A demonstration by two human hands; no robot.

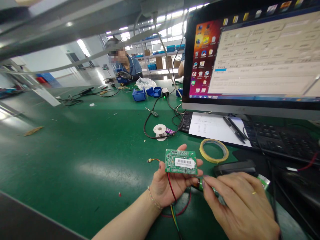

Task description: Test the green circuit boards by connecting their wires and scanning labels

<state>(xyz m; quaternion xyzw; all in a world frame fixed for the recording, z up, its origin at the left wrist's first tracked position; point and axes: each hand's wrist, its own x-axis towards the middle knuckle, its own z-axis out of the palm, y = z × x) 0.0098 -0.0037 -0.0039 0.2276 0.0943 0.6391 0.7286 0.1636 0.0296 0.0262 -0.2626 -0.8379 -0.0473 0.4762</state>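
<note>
My left hand (166,185) is cupped palm up around a small green circuit board (181,162) with a white barcode label. Red, yellow and green wires (172,200) trail from the board down across my palm. A thin lead with a small connector (149,160) sticks out to the board's left. My right hand (240,203) lies just right of the board, fingers pinched together at the board's lower right corner on a small green part (200,184) that I cannot make out clearly.
A roll of yellow tape (214,150) lies beyond the board. A monitor (252,56), a black keyboard (275,140), a paper sheet with pens (217,128), a white spool (160,130) and black cables sit on the green table (75,143). Blue bins (139,95) and another person (125,65) are at the far end.
</note>
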